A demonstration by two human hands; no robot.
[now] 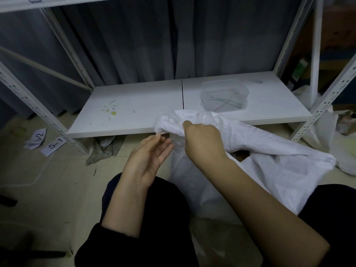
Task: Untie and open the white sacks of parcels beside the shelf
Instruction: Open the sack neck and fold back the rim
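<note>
A white woven sack [269, 166] stands on the floor between my knees, in front of the low shelf. Its mouth is partly apart and a dark gap [240, 154] shows inside. My right hand [202, 141] grips the bunched top edge of the sack, fingers curled into the cloth at the shelf's front edge. My left hand [148, 158] is just left of the bunched cloth, palm up with fingers relaxed, its fingertips touching or nearly touching the cloth. No tie is visible on the sack.
The white shelf board [134, 110] carries a clear plastic box [224, 96] with thin coloured ties in it. Metal uprights [38, 110] flank the shelf. Paper labels [54, 146] and a crumpled grey bag [105, 147] lie on the floor at left. More white sacks [342, 157] lie at right.
</note>
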